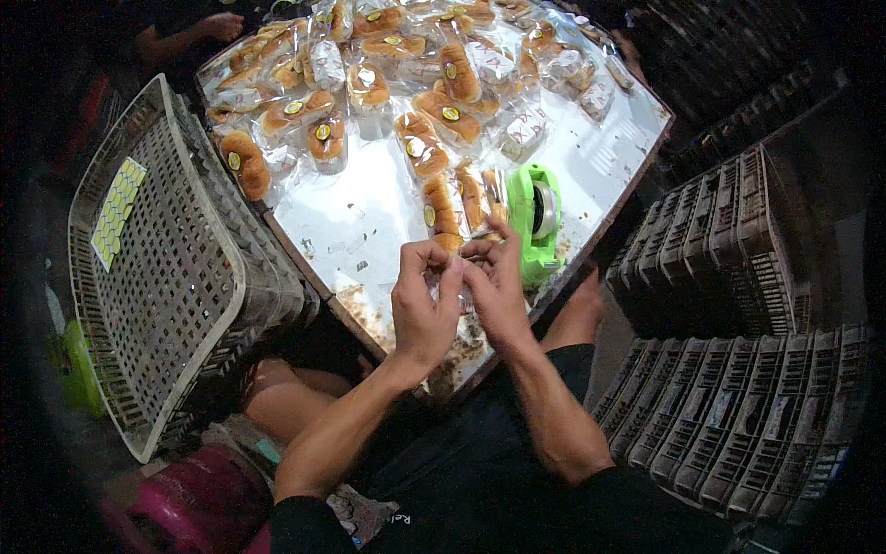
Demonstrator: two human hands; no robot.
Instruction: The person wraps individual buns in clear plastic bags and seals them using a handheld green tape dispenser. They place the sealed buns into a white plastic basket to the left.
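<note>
I see a grey crate (175,249) with a yellow sticker sheet (118,214) well left of the green tape dispenser (528,222). Nearer it, the left hand (426,300) pinches the close end of a bagged bun (443,208), which lies just left of the dispenser. The right hand (496,284) meets it there, fingers bent; its exact hold I can't tell. Stacked crates (706,245) stand right of the dispenser.
</note>
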